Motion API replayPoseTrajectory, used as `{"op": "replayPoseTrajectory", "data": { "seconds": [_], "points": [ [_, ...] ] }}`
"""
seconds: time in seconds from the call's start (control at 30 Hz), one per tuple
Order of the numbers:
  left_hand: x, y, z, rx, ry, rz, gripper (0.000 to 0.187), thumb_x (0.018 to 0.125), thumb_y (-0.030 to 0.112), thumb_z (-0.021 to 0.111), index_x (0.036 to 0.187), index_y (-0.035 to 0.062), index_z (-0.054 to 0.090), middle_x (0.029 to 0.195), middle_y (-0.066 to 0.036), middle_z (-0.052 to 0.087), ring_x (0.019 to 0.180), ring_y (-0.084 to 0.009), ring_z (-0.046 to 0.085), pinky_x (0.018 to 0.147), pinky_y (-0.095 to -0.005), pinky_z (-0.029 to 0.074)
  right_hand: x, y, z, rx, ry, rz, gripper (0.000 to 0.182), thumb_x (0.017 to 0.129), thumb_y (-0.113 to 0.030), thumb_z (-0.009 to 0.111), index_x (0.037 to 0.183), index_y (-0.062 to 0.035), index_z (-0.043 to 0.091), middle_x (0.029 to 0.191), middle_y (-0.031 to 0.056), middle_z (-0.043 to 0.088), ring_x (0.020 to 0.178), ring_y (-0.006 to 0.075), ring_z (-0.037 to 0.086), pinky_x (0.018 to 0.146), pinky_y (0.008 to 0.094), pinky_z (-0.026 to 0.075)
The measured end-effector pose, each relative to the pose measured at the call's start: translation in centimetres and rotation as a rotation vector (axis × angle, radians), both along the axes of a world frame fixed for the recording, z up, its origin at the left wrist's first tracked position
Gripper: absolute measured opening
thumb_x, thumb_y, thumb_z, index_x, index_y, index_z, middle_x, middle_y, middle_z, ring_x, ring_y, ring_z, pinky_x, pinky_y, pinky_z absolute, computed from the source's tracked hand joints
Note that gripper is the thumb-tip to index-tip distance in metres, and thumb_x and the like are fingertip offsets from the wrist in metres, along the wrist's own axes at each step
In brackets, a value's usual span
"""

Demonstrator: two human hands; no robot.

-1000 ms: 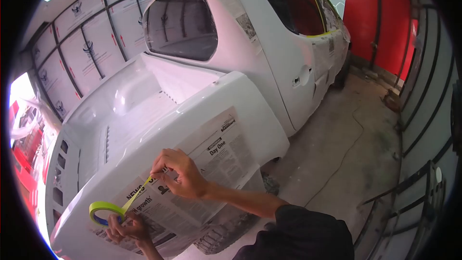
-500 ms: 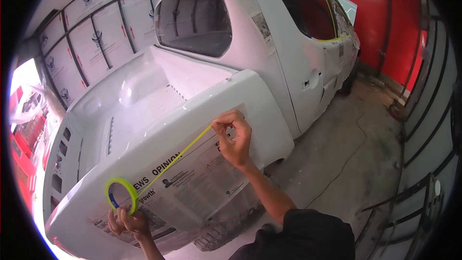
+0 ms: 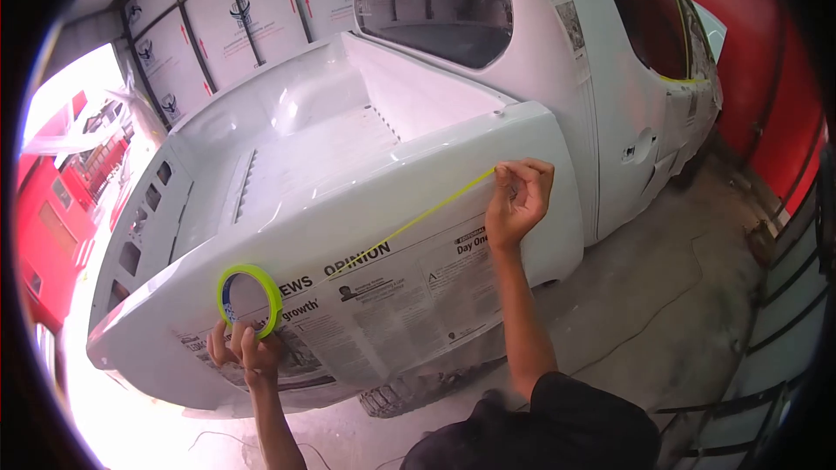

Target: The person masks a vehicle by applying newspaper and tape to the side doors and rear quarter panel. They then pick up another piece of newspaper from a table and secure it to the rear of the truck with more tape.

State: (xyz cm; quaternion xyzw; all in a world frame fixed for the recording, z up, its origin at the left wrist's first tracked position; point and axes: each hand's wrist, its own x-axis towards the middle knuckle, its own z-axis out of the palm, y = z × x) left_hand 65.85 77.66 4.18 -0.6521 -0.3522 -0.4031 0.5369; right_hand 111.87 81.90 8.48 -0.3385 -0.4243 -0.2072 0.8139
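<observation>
My left hand (image 3: 244,350) grips a roll of yellow-green masking tape (image 3: 249,298) against the side of a white pickup bed (image 3: 366,209). A thin strip of tape (image 3: 409,224) runs taut from the roll up and to the right. My right hand (image 3: 518,200) pinches the free end of that strip near the front top corner of the bed side. Sheets of newspaper (image 3: 383,300) lie flat on the bed side below the stretched strip.
The white pickup cab (image 3: 610,61) has newspaper and yellow tape around its windows. Red wall (image 3: 784,96) on the right, panelled booth wall (image 3: 252,9) behind. A cable (image 3: 670,296) lies on the grey concrete floor. A tyre (image 3: 392,399) shows under the bed.
My right hand has pulled the tape end farther up and to the right, lengthening the strip. The left hand stays on the roll. The camera has come closer to the truck.
</observation>
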Motion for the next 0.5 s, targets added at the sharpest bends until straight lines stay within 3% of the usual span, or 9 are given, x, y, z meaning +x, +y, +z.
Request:
{"op": "replayPoseTrajectory", "data": {
  "seconds": [0.2,0.33,0.37,0.5],
  "points": [
    [-2.5,0.1,2.9,-0.013,0.049,0.038,0.047,0.095,0.017,0.074,0.125,0.0147,0.038,0.12,-0.007,0.058,0.132,-0.0382,0.056,0.113,-0.0627,0.032,-0.3,-0.4,1.0,-0.02,-0.104,-0.089,0.013,0.094,-0.013,0.081,0.099,-0.005,0.073,0.098,0.0051,0.059,0.085,0.0181,0.057,0.076,0.0313,0.051],
    [-4.7,0.7,4.6,-0.036,0.076,-0.041,0.039,0.094,0.014,0.078,0.111,0.0143,0.042,0.116,-0.007,0.058,0.135,-0.0423,0.057,0.118,-0.0696,0.034,-0.8,0.0,1.3,-0.017,-0.083,-0.072,0.012,0.094,-0.013,0.081,0.097,-0.0056,0.073,0.097,0.0049,0.061,0.086,0.0189,0.058,0.078,0.0326,0.051],
    [-5.4,1.2,5.0,-0.067,0.028,-0.146,0.036,0.095,0.011,0.077,0.107,0.0107,0.043,0.114,-0.008,0.057,0.132,-0.0429,0.06,0.117,-0.0737,0.038,-0.7,0.0,1.3,-0.011,-0.074,-0.062,0.011,0.094,-0.013,0.081,0.097,-0.0055,0.072,0.097,0.0049,0.061,0.086,0.0189,0.058,0.078,0.0328,0.051],
    [-5.7,2.4,6.6,-0.084,-0.032,-0.365,0.029,0.098,0.006,0.071,0.104,0.0043,0.042,0.11,-0.01,0.055,0.126,-0.041,0.063,0.114,-0.0757,0.044,-0.6,-0.2,1.3,-0.013,-0.117,-0.174,0.008,0.096,-0.01,0.078,0.096,-0.0055,0.072,0.094,0.0039,0.063,0.082,0.0171,0.057,0.073,0.0307,0.048]
  ]
}}
